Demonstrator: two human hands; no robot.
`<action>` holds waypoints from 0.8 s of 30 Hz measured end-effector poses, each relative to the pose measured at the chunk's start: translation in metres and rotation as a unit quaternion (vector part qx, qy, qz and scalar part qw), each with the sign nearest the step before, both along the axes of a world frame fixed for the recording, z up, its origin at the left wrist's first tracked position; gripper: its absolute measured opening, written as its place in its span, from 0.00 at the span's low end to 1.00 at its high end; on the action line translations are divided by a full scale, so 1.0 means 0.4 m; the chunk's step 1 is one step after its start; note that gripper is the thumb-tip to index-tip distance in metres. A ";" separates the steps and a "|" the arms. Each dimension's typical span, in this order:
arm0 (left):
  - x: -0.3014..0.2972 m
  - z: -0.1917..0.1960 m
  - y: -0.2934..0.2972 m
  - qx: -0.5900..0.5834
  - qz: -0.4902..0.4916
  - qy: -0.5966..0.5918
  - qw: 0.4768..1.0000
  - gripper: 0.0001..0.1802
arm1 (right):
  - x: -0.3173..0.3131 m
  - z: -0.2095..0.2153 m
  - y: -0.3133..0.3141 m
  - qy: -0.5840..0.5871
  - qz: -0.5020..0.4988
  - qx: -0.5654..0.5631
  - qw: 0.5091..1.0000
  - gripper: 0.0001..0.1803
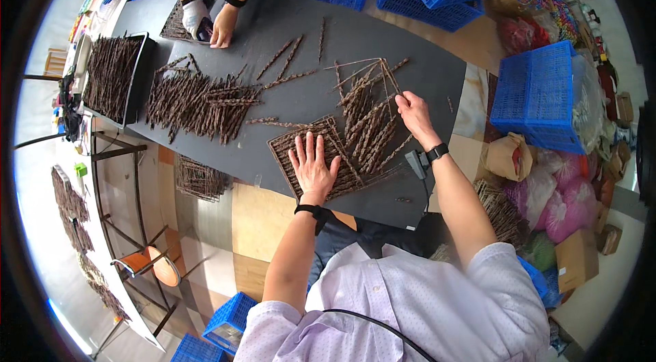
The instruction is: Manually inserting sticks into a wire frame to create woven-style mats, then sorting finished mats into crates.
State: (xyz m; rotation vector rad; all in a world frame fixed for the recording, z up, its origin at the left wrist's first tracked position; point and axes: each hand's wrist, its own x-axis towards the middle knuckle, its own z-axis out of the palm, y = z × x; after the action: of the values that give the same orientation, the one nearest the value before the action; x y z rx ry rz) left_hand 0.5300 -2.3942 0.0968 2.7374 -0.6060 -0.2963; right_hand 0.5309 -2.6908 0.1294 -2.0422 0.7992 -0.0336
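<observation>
My left hand (313, 169) lies flat, fingers spread, on a square brown woven panel (346, 176) near the table's front edge. In my right hand (415, 116), the fingers are closed on one corner of a thin rectangular wire frame (390, 76). The frame is tilted up over a loose heap of brown twisted twig-like strips (372, 131), just right of the panel. Some strips show through the frame. Whether the frame touches them I cannot tell.
A wide pile of strips (198, 106) lies left on the dark table (424, 61), beside a black tray (137, 82) full of them. Across the table a co-worker's gloved hand (196, 17) and bare hand (224, 26) work at another panel. Blue crates (533, 89) stand around.
</observation>
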 end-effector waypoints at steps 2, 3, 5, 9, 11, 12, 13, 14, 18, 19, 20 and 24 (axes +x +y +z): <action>0.000 0.009 0.004 -0.011 0.003 -0.030 0.999 0.38 | -0.008 0.014 -0.007 0.033 -0.014 0.017 0.999 0.18; 0.004 0.016 0.004 -0.011 -0.001 -0.001 1.000 0.38 | -0.012 0.019 -0.010 0.005 0.003 0.025 1.000 0.18; 0.015 0.035 -0.006 -0.031 0.018 -0.057 0.998 0.36 | -0.020 0.028 -0.016 0.033 0.008 0.009 0.999 0.18; 0.080 0.075 -0.084 -0.184 -0.029 -0.087 0.979 0.29 | -0.030 0.025 -0.021 0.016 0.024 -0.001 1.000 0.19; 0.126 0.084 -0.169 -0.190 -0.094 -0.055 0.976 0.35 | -0.029 0.011 -0.024 0.023 0.017 -0.023 0.999 0.19; 0.141 0.088 -0.208 -0.191 -0.093 -0.081 0.974 0.39 | -0.028 0.002 -0.027 0.006 0.027 -0.016 0.999 0.19; 0.155 0.090 -0.242 -0.163 -0.101 -0.055 0.980 0.43 | -0.027 -0.008 -0.029 0.011 0.024 -0.016 1.000 0.19; 0.169 0.090 -0.268 -0.174 -0.096 -0.074 0.977 0.43 | -0.028 -0.019 -0.032 0.037 0.008 -0.020 0.999 0.19; 0.202 0.076 -0.331 -0.090 -0.098 -0.039 0.990 0.48 | -0.034 -0.053 -0.041 -0.005 0.008 0.046 0.999 0.19; 0.205 0.070 -0.336 -0.079 -0.108 -0.020 0.991 0.48 | -0.034 -0.059 -0.042 -0.031 0.006 0.075 0.997 0.18; 0.203 0.064 -0.340 -0.092 -0.108 -0.018 0.990 0.47 | -0.035 -0.061 -0.045 -0.028 -0.010 0.114 0.993 0.18; 0.190 0.036 -0.357 -0.110 -0.124 -0.028 0.986 0.42 | -0.030 -0.061 -0.048 -0.047 0.038 0.215 0.975 0.15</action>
State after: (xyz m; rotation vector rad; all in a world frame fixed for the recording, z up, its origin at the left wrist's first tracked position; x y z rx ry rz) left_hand 0.6059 -2.5370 0.1111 2.4666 -0.9394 -0.1973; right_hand 0.5188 -2.7098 0.1048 -1.6461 0.6068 0.0803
